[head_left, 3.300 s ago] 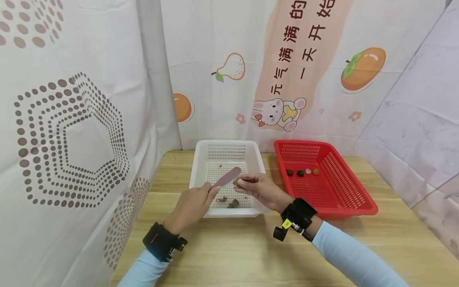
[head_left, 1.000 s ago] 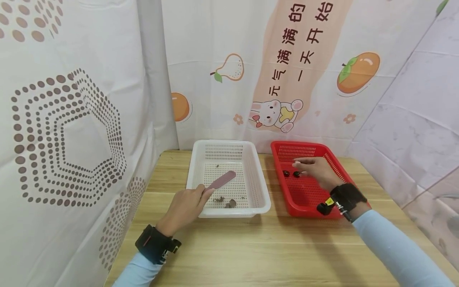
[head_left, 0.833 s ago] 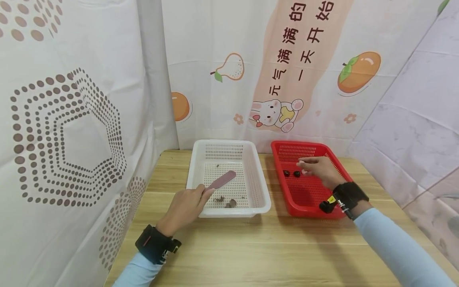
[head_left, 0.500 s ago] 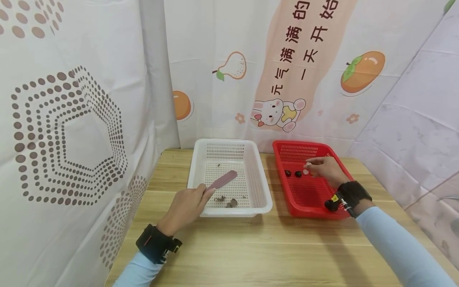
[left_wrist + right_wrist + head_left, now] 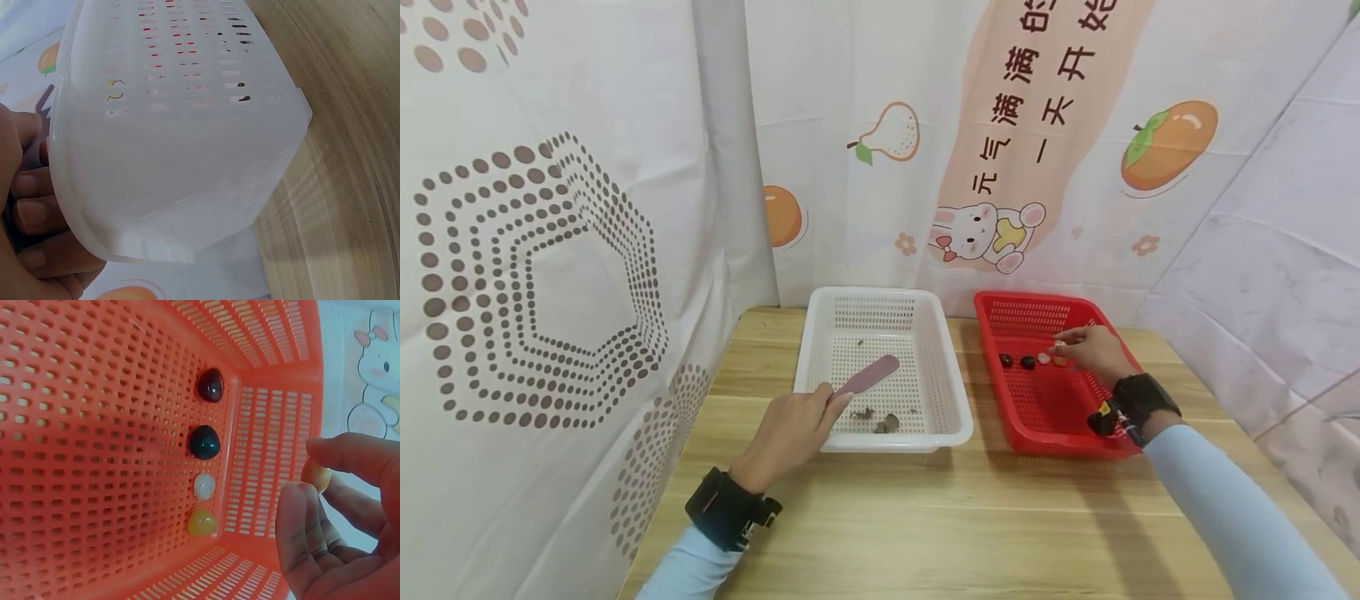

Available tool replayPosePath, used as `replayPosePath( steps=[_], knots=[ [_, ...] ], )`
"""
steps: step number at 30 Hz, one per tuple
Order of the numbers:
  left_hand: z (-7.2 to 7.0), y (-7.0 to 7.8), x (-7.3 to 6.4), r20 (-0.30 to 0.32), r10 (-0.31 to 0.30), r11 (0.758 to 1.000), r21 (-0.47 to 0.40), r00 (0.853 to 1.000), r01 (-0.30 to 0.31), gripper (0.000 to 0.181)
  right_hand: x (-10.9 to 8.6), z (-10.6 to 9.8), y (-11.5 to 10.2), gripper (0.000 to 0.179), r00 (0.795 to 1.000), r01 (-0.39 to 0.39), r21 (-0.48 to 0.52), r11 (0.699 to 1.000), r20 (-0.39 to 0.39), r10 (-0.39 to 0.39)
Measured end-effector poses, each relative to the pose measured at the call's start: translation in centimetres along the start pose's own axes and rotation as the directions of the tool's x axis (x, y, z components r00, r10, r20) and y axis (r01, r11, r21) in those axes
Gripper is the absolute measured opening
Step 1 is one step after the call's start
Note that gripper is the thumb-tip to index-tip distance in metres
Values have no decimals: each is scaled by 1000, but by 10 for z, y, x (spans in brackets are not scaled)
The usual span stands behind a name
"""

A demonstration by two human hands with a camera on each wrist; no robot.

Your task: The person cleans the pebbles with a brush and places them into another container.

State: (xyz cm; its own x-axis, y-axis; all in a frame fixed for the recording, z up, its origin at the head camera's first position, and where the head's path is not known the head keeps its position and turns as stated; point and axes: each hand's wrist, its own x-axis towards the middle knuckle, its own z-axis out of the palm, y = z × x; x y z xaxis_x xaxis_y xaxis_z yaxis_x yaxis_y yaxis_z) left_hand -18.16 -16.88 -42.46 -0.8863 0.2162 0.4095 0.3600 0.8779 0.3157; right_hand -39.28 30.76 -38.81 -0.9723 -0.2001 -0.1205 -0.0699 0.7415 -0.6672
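Observation:
In the head view my left hand (image 5: 793,429) grips the handle of a flat mauve tool (image 5: 868,374) with a rounded end, held over the white plastic basket (image 5: 957,400). Its kind is unclear. My right hand (image 5: 1097,354) is over the far part of the red basket (image 5: 1011,417). In the right wrist view, thumb and fingers pinch a small tan-orange stone (image 5: 317,475). Along that basket's floor, smooth stones lie in a row: dark red (image 5: 210,385), dark green (image 5: 204,442), white (image 5: 204,487) and yellow (image 5: 202,522).
Brown clumps (image 5: 887,423) and small crumbs lie in the white basket near its front. Both baskets stand on a wooden table (image 5: 925,525). A printed curtain (image 5: 820,83) hangs behind, and another dotted sheet (image 5: 580,292) closes the left side.
From over the white basket, my right hand has moved into the red one, then a little further right along the stone row. The left hand has drawn slightly back, still holding the mauve tool.

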Motion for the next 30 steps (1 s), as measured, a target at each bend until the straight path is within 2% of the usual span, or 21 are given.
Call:
replayPosePath(
  steps=[9, 17, 25, 30],
  knots=[
    [-2, 0, 1, -10, 2, 1000, -10, 1000, -2, 37, 11, -2, 15, 42, 1000, -11, -154, 988, -26, 7],
    [-3, 0, 2, -11, 3, 1000, -3, 1000, -3, 36, 19, -5, 32, 37, 999, 36, -274, 961, 0, -37],
    [-2, -2, 1, -7, -15, 1000, -2, 1000, 15, 37, 32, -6, 46, 31, 999, 13, -294, 956, 53, 3],
    [-1, -4, -1, -8, -13, 1000, 5, 1000, 13, 37, 40, -5, 59, 34, 995, -1, -320, 947, 90, 32]
  ],
)
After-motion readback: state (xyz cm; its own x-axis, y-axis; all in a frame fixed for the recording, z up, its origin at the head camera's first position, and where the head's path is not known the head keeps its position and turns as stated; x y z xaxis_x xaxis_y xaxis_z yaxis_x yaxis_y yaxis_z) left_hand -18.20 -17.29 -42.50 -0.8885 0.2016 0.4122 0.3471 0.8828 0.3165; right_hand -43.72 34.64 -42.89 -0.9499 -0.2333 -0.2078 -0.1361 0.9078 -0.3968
